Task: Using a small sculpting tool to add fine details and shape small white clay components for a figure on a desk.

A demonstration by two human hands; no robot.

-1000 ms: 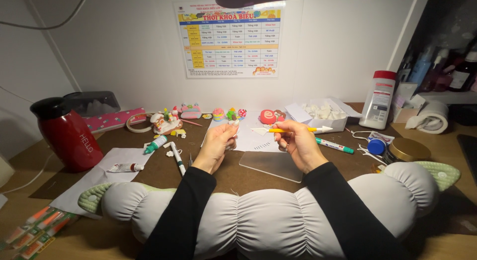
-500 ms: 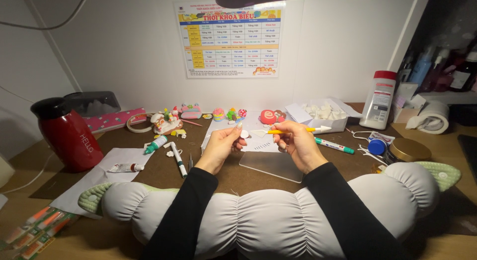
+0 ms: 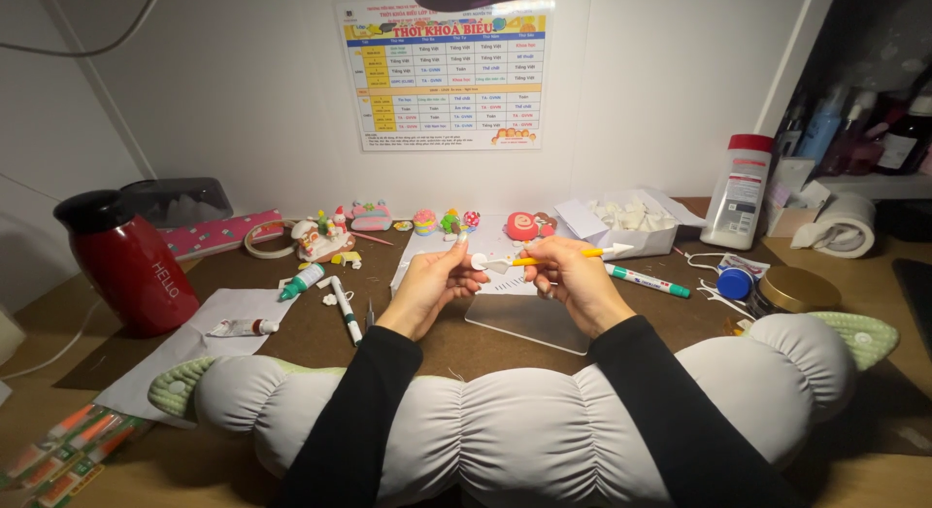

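White clay disc [image 3: 478, 261] was pinched in left hand [image 3: 434, 287] fingertips, raised above white work sheet [image 3: 497, 238] at desk centre. Right hand [image 3: 575, 280] gripped yellow-handled sculpting tool [image 3: 563, 257], its tip touching disc. Finished clay figures [image 3: 369, 215] stood in row by wall, red-white swirl piece [image 3: 522, 226] among them: several apparently done. Disc looked plain, shaping seemingly early. Clear acrylic board [image 3: 529, 320] lay under wrists; green-capped marker [image 3: 649, 280] lay just beside right hand.

A single head-worn view is provided, directed forward and downward over a brown wooden desk [image 3: 320, 338] toward a white wall [image 3: 243, 100]. Both forearms are seen at close range, the desk's far edge at middle distance.
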